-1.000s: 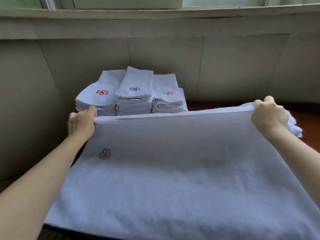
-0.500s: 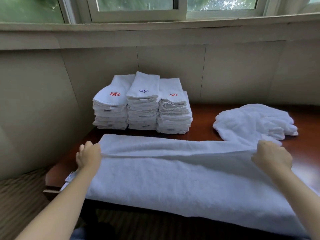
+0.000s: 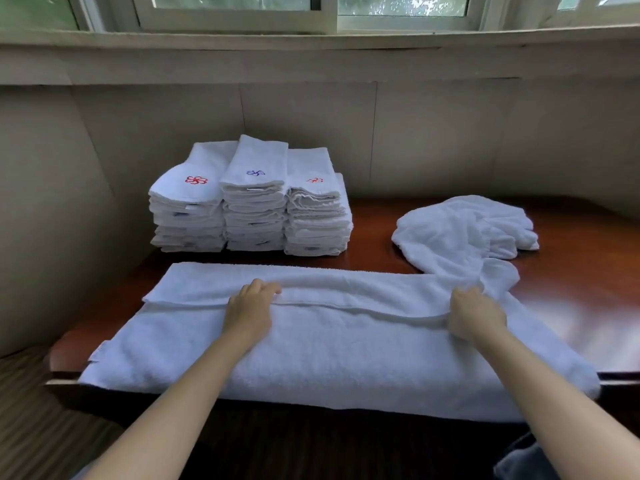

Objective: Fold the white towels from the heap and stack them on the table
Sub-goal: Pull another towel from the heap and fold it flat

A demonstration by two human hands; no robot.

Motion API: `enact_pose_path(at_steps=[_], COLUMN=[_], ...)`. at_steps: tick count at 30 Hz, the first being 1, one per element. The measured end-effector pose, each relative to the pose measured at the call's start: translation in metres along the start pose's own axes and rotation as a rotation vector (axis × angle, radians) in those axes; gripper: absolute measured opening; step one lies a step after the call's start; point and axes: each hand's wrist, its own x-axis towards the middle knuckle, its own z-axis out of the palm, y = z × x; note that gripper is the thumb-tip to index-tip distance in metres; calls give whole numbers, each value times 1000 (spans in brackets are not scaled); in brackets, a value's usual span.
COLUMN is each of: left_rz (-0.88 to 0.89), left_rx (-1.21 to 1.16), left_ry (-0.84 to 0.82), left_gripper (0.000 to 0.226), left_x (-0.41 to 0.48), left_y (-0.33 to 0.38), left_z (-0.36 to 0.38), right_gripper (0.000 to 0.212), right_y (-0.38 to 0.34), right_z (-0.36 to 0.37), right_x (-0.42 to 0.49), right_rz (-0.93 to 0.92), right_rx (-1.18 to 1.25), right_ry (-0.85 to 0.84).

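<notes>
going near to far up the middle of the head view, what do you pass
towel being folded → bare strip of table → folded towel stacks → wall panels → window sill → window

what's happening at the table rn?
A person is folding a white towel laid lengthwise across the front of the wooden table. The left hand and right hand each grip the towel's folded-over edge along its middle. Three stacks of folded towels stand at the back left. A small heap of unfolded towels lies at the back right.
</notes>
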Motion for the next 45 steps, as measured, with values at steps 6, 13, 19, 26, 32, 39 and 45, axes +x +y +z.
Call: enact_pose_path(at_steps=[6,13,19,26,32,39,45], left_rz=[-53,117,-61,-182,162,290,329], left_rx=[27,-33,-166,130,-41,-197,-67], left_ry=[13,37,13,-206,-283,-298,-356], left_gripper=[27,14,26,40,40,51,57], left_x=[9,6,13,16,39,69,74], left_y=[-1,10,6,47,143,231,229], left_z=[1,1,2,5,27,59,78], right_gripper=[27,20,33,39,39,78,21], right_y=[13,34,22,58,97,99,94], right_z=[17,21,7,-18,-10,-18,-20], right_x=[9,30,33,41,49,85,125], right_rz=[-32,-77,120,402,596,558,355], right_rx=[171,346,35,524,1151,1422,1041], right_ry=[107,173,-19,-14,284,66,-167])
